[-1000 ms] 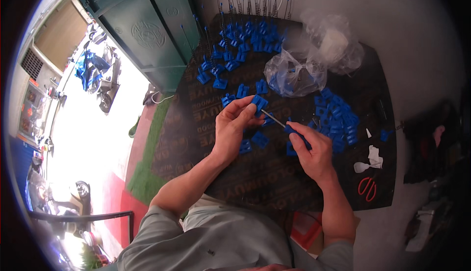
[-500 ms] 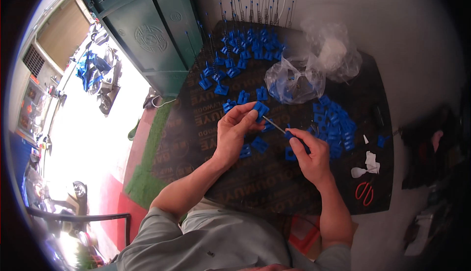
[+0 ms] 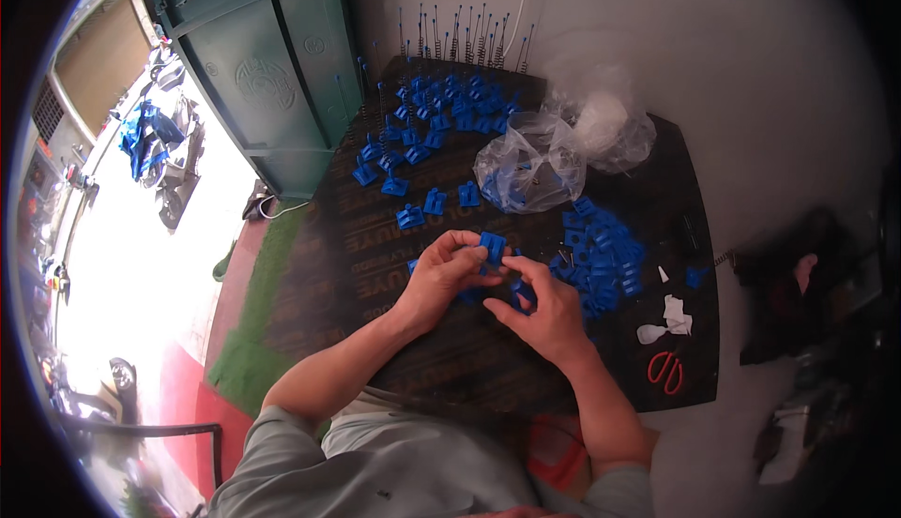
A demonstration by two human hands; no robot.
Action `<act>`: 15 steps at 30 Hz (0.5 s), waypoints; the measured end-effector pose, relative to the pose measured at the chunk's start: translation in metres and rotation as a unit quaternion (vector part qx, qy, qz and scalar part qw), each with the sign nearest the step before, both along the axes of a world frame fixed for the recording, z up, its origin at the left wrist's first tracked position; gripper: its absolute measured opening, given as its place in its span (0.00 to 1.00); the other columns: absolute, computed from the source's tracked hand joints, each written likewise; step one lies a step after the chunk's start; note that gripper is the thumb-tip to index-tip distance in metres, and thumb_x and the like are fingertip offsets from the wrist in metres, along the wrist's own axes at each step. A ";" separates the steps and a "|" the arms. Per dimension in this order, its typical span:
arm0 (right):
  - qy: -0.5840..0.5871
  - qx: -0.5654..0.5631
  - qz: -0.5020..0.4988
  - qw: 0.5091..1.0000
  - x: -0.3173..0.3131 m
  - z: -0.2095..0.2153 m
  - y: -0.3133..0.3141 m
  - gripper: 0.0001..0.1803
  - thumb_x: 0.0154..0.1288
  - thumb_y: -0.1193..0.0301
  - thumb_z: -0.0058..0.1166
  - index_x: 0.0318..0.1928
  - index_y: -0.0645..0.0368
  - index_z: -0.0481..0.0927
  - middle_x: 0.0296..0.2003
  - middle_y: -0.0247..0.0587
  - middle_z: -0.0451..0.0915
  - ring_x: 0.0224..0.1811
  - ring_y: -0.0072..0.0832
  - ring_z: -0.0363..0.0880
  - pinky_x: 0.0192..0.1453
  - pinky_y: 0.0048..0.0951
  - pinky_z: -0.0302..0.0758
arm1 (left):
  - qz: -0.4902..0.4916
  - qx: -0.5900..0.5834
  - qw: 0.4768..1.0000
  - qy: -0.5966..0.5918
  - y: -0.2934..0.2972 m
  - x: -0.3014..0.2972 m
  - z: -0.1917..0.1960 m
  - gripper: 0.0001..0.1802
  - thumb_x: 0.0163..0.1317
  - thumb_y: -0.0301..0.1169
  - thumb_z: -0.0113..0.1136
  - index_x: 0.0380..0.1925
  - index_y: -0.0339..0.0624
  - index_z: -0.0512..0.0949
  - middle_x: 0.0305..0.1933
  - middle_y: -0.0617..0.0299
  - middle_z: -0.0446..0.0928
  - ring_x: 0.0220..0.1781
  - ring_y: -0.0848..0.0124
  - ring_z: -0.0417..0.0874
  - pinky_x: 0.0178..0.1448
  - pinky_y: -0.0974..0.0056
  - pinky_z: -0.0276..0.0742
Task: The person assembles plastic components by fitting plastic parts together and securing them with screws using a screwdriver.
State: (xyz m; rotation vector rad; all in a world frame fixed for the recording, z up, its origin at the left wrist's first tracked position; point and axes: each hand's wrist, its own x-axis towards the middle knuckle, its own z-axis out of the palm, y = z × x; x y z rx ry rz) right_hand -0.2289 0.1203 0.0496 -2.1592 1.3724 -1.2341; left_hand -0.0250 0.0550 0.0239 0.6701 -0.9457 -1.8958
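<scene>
A small blue plastic bracket (image 3: 493, 248) sits pinched between the thumb and fingers of my left hand (image 3: 441, 277), above the table. My right hand (image 3: 552, 316) is just to its right, with the index fingertip at the bracket's lower right edge. Its thumb stands apart below and the other fingers curl in. Dark blue shows between the right thumb and index finger; whether it is in the hand or on the table I cannot tell. No screwdriver shaft shows now.
Blue brackets with upright springs (image 3: 441, 110) crowd the table's far left. A clear plastic bag (image 3: 535, 163) lies right of them. More blue pieces (image 3: 605, 260) are heaped beside my right hand. Red-handled scissors (image 3: 666, 373) and white scraps (image 3: 674, 316) lie at the table's right side.
The screwdriver shaft that pointed at the bracket from my right hand no longer shows. The right hand has moved closer to the left, its fingers now at the bracket. The whole view has shifted slightly.
</scene>
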 end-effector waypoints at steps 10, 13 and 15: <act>0.069 -0.100 -0.035 0.992 -0.003 -0.011 -0.006 0.24 0.65 0.67 0.77 0.59 0.55 0.83 0.43 0.42 0.90 0.39 0.41 0.92 0.39 0.38 0.87 | -0.037 -0.075 0.995 -0.046 0.014 -0.011 -0.012 0.20 0.84 0.33 0.60 0.70 0.38 0.77 0.60 0.63 0.84 0.57 0.77 0.86 0.61 0.65 0.85; 0.061 -0.097 -0.038 0.993 -0.004 -0.012 -0.007 0.22 0.67 0.67 0.75 0.58 0.56 0.83 0.42 0.43 0.90 0.39 0.43 0.92 0.41 0.40 0.87 | -0.041 -0.111 0.989 -0.086 0.016 -0.012 -0.008 0.19 0.85 0.35 0.57 0.68 0.37 0.78 0.60 0.62 0.84 0.57 0.76 0.86 0.61 0.65 0.85; 0.062 -0.102 -0.037 0.992 -0.004 -0.013 -0.008 0.21 0.68 0.67 0.74 0.58 0.56 0.84 0.42 0.43 0.90 0.39 0.43 0.92 0.40 0.40 0.87 | -0.041 -0.119 0.987 -0.101 0.015 -0.011 -0.010 0.19 0.86 0.35 0.56 0.67 0.36 0.78 0.60 0.61 0.84 0.57 0.76 0.86 0.61 0.65 0.86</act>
